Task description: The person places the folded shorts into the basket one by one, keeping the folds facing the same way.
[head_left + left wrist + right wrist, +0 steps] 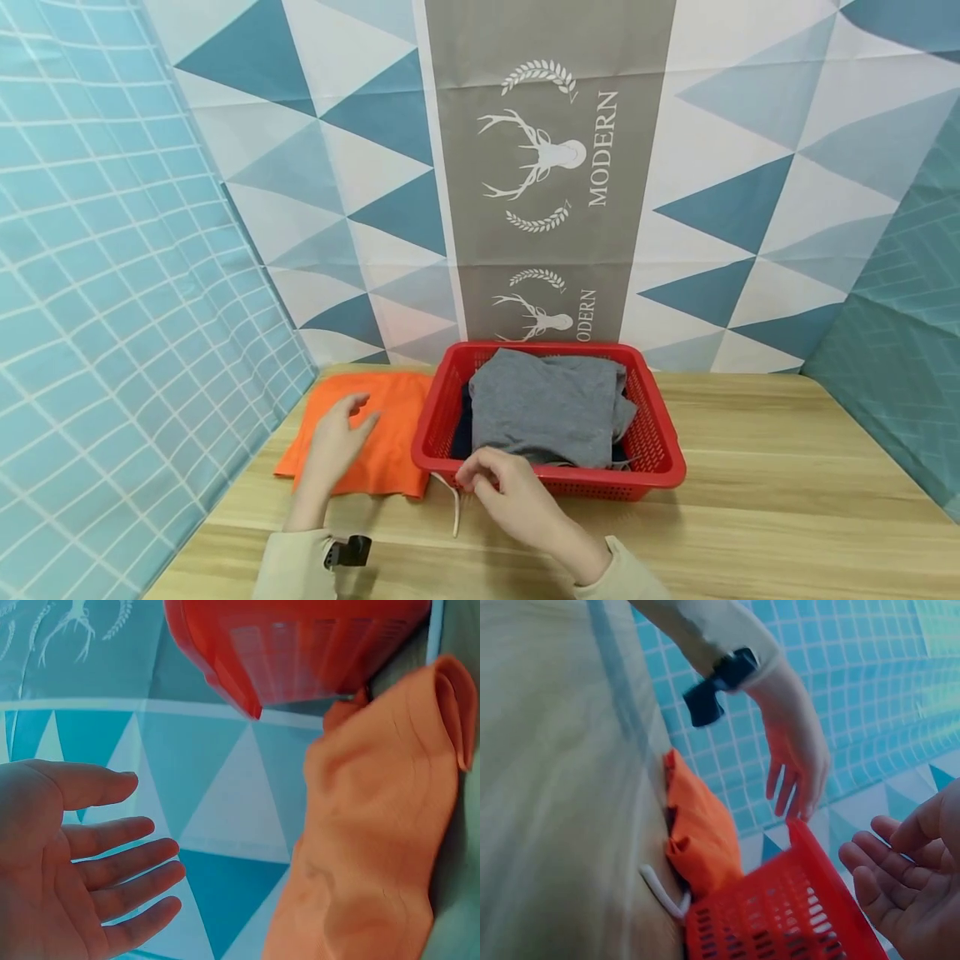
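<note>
An orange folded cloth (390,442) lies on the table to the left of a red plastic basket (663,454). Over it hovers my left hand (339,437), fingers spread and palm bare in the left wrist view. A grey folded garment (543,404) fills much of the basket, with dark blue cloth (462,429) showing under its left side. At the basket's front left rim is my right hand (513,496), its fingers loosely bent with nothing between them. In the right wrist view, the right hand (907,874) appears beside the basket's rim.
A white cord (456,510) lies on the wooden table (772,467) by the basket's front left corner. Patterned cloth (375,167) hangs behind the table, and a blue checked sheet (112,275) borders its left side. The left wrist wears a black device (351,551).
</note>
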A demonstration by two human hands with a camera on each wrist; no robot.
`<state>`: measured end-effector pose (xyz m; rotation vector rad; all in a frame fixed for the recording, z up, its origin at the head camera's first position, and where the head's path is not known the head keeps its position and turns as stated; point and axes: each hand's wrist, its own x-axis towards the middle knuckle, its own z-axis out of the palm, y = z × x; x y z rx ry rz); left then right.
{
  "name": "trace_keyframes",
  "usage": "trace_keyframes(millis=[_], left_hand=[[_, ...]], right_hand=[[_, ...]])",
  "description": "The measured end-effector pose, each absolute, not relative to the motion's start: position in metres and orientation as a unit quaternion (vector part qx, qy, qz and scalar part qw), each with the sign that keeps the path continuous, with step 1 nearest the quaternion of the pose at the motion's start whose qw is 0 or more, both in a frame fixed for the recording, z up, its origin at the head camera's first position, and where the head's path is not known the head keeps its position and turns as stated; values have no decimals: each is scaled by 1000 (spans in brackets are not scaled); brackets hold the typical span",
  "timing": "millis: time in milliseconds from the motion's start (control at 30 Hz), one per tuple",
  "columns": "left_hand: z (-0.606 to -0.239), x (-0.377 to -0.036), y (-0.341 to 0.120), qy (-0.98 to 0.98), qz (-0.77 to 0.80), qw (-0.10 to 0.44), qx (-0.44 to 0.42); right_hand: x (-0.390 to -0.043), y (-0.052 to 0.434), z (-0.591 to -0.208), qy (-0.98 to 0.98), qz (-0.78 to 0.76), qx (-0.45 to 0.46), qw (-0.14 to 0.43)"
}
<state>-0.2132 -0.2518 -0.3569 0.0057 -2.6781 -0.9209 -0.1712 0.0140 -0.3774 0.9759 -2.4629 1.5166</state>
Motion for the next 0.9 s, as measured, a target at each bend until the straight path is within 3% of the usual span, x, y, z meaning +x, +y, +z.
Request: trace_keyframes(millis=[567,900], left_hand=[[-369,-215,-272,-935,-323,142,29],[-380,-224,-285,-936,-331,104,52]], right_hand=[[-161,-5,-398,-807,454,377,-4],[-169,-13,-413,-835,395,380,-41]])
